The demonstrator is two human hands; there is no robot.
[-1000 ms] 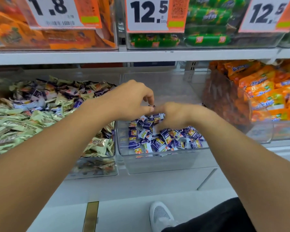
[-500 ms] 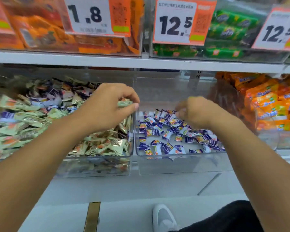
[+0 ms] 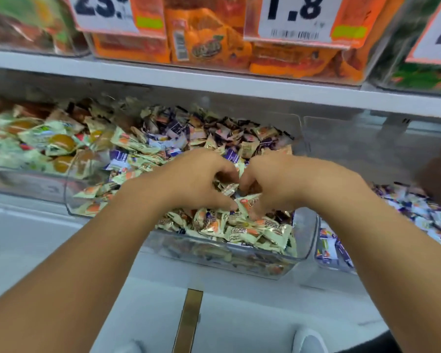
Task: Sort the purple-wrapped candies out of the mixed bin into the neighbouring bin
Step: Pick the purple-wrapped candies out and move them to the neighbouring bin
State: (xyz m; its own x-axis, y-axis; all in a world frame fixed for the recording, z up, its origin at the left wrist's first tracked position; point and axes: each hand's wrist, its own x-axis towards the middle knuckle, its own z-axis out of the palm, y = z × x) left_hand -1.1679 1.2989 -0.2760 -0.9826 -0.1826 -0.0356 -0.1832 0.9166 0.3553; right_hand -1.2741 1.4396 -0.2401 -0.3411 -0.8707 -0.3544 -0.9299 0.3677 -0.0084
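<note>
The mixed bin is a clear plastic tub in the middle of the head view. It is heaped with cream-and-orange wrapped candies, with purple-wrapped candies scattered among them. My left hand and my right hand are side by side in this bin, fingers curled down into the pile. Their fingertips are buried, so what they hold is hidden. A cream candy lies between the two thumbs. The neighbouring bin at the right holds purple candies.
A third clear bin at the left holds larger green-and-white packs. The upper shelf with orange packets and price tags overhangs the bins. A white ledge runs below, and a white shoe shows at the bottom edge.
Both hands have moved left from over the purple bin into the mixed bin and dug into the pile. The view has swung left and closer.
</note>
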